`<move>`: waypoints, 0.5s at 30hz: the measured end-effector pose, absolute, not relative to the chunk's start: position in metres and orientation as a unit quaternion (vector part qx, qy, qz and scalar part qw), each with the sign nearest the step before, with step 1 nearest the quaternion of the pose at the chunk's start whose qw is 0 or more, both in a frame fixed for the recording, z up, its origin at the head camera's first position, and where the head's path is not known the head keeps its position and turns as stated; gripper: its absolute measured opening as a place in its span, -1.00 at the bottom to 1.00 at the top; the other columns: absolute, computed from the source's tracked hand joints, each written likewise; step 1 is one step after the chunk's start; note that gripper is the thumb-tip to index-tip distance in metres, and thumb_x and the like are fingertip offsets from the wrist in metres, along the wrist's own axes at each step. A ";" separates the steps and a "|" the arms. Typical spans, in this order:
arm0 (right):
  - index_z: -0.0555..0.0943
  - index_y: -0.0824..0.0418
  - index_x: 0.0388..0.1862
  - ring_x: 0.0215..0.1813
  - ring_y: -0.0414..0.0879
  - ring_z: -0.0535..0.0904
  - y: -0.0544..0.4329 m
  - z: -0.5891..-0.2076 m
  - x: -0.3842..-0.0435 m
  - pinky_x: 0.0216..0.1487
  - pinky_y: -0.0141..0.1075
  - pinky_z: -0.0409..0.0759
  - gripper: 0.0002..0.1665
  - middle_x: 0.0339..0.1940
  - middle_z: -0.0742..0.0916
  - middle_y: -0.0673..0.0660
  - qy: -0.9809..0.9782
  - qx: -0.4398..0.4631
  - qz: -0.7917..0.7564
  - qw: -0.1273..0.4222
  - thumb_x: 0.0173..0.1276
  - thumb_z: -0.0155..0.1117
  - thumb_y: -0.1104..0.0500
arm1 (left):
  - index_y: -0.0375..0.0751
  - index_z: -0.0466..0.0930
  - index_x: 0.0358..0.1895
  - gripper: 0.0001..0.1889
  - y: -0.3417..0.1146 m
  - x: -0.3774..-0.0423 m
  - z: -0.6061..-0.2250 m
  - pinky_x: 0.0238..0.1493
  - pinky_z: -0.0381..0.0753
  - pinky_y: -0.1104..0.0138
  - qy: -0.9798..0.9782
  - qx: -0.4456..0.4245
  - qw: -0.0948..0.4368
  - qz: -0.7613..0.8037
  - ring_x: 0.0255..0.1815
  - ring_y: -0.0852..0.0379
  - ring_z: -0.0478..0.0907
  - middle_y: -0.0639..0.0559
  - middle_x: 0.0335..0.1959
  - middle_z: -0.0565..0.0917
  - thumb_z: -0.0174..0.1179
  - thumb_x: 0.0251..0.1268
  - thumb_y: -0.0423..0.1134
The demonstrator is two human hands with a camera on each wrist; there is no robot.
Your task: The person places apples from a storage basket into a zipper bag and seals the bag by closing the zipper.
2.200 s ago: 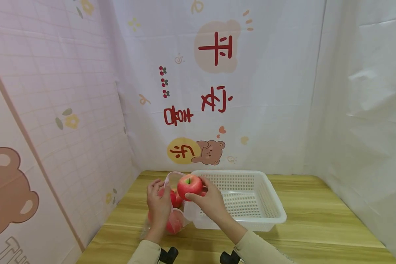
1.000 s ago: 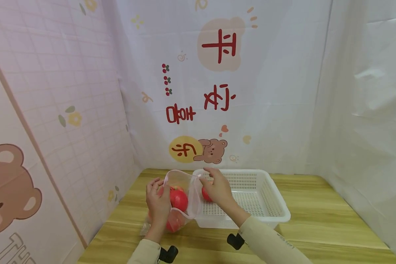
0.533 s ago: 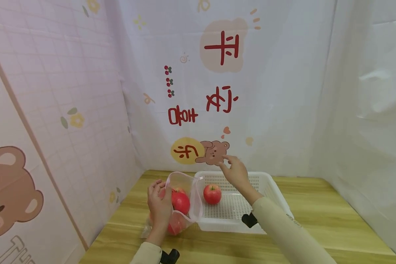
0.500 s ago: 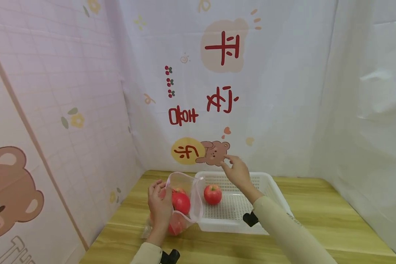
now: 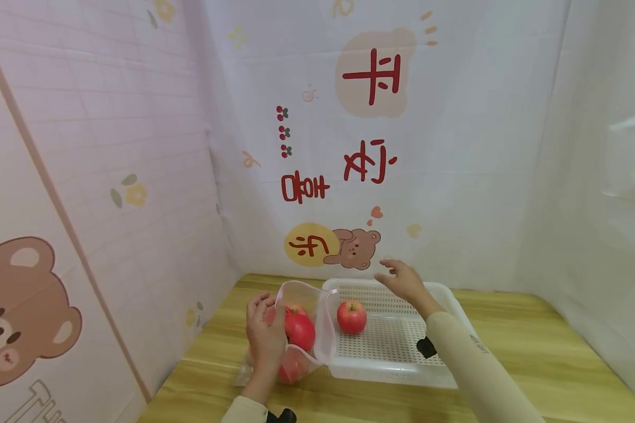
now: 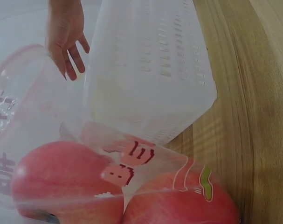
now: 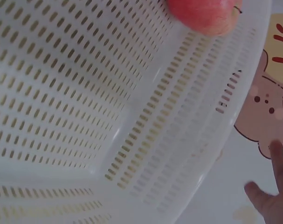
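My left hand (image 5: 266, 336) holds the rim of a clear zip bag (image 5: 325, 338) with a pink edge, its mouth gaping towards the basket. Inside the bag are several red apples (image 5: 301, 333); two show through the printed film in the left wrist view, one being this apple (image 6: 66, 182). A white perforated plastic basket (image 5: 391, 373) stands to the right of the bag. One red apple (image 5: 351, 317) sits upright at its left end. Above the basket's back rim hovers my right hand (image 5: 406, 283), fingers spread and holding nothing.
The wooden table (image 5: 518, 352) extends right of the basket and in front of it. A white printed cloth wall (image 5: 455, 194) rises close behind the basket, and another cloth wall (image 5: 164, 247) stands on the left.
My right hand has set an apple down in the basket, let go and moved up and right. The left hand stays at the bag. The head view has shifted slightly.
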State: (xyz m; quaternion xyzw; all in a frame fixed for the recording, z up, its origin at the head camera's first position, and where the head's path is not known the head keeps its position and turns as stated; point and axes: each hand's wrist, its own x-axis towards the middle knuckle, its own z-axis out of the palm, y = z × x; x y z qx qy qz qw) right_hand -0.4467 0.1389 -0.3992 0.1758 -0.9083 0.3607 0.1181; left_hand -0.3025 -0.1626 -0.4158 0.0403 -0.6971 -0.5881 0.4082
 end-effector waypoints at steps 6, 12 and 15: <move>0.41 0.27 0.41 0.28 0.33 0.47 0.122 -0.417 -0.455 0.19 0.13 0.49 -0.15 0.33 0.51 0.39 -0.907 0.199 0.372 0.001 0.25 0.42 -0.12 | -0.38 0.67 -0.27 -0.88 -0.164 -0.303 -0.417 0.21 0.37 -0.04 -0.701 0.041 0.408 -0.583 0.16 -0.13 0.47 -0.13 0.09 0.54 0.26 0.30 -0.34; 0.43 0.26 0.40 0.24 0.28 0.50 0.102 -0.434 -0.454 0.14 0.11 0.52 -0.15 0.29 0.54 0.35 -0.910 0.205 0.355 -0.062 0.19 0.48 -0.04 | -0.40 0.66 -0.27 -0.88 -0.165 -0.303 -0.419 0.20 0.38 -0.05 -0.701 0.037 0.412 -0.581 0.16 -0.13 0.47 -0.10 0.08 0.54 0.26 0.31 -0.36; 0.43 0.22 0.40 0.24 0.25 0.49 0.095 -0.438 -0.451 0.14 0.14 0.51 -0.14 0.29 0.55 0.32 -0.915 0.195 0.346 -0.071 0.17 0.50 -0.02 | -0.38 0.66 -0.26 -0.88 -0.165 -0.303 -0.420 0.20 0.38 -0.06 -0.702 0.036 0.412 -0.579 0.16 -0.13 0.47 -0.08 0.08 0.54 0.26 0.30 -0.35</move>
